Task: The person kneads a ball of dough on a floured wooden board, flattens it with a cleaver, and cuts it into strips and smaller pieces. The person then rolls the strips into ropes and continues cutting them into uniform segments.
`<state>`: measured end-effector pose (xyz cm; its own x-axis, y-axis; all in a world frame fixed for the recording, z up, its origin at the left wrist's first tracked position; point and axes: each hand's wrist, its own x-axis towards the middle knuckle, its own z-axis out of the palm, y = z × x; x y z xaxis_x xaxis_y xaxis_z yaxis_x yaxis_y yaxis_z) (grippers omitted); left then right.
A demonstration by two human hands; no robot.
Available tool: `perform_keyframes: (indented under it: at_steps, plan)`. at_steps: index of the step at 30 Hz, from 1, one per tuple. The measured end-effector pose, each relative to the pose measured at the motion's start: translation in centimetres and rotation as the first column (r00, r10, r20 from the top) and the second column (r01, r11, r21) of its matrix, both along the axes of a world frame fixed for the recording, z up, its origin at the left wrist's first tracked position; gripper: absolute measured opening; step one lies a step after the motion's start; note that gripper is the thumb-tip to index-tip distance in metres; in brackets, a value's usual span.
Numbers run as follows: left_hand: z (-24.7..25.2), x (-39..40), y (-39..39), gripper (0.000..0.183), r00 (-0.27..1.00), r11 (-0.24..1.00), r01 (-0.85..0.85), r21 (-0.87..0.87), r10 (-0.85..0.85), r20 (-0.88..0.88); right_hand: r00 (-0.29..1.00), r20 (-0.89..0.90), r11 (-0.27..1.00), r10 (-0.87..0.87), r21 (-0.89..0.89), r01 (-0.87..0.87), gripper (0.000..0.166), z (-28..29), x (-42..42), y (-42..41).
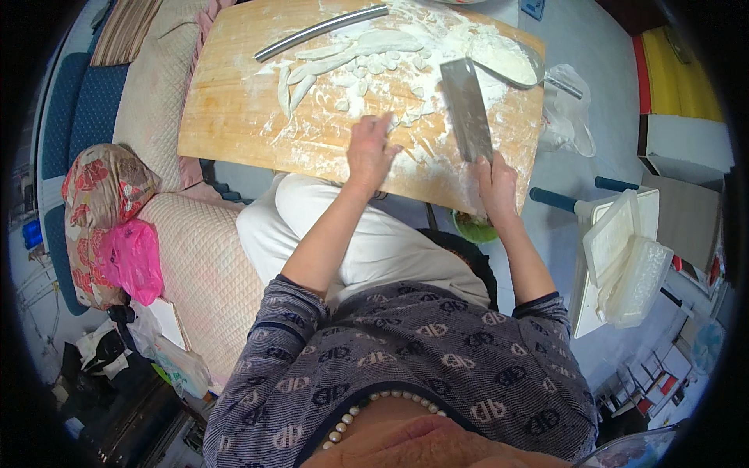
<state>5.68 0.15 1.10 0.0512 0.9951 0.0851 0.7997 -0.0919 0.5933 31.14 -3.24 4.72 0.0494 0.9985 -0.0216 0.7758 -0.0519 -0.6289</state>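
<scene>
My right hand (498, 186) grips a Chinese cleaver (468, 111) near its lower end. The broad steel blade points away from me over the floured wooden board (234, 111). Slightly blurred, my left hand (370, 151) hovers at or just above the board, fingers apart, with no object visible in it. Flattened dough scraps (415, 114) lie just right of its fingertips. Beyond it are long dough strips (357, 50) and several small cut dough pieces (374, 63). Whether the left fingertips touch the board is hard to tell.
A metal rolling pin (322, 32) lies at the board's far left. At the far right, a metal scoop (529, 61) holds white flour (503, 59). Plastic containers (635, 281) stand on a white stool (585, 310) to my right. A green basin (483, 232) is below the board's near edge.
</scene>
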Motion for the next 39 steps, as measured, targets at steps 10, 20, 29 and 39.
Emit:
perform_keyframes:
  at_steps: [10, 20, 29, 39]
  plan:
    - [-2.8, 5.4, 10.7, 0.048, 0.929, 0.954, 0.232, 0.188, -0.160, -0.333, 0.948, -0.287, 0.989, -0.136, -0.096, 0.113, 0.021, -1.9, 3.1, -2.1]
    - [-2.3, 1.8, 15.3, 0.035, 0.978, 0.929, 0.132, 0.346, -0.066, -0.196, 0.632, -0.704, 0.935, -0.325, -0.340, 0.102, 0.019, -5.1, 4.1, -1.7]
    - [0.3, -0.7, 20.1, 0.026, 0.935, 0.992, 0.108, 0.062, -0.080, -0.345, 0.687, -0.669, 0.940, -0.283, -0.337, 0.059, 0.023, -4.3, 4.1, -1.1]
    - [1.7, -6.7, 18.1, 0.034, 0.886, 0.996, 0.018, -0.086, 0.024, 0.463, 0.592, -0.740, 0.935, -0.319, -0.349, 0.066, 0.018, -4.7, 4.0, -1.1]
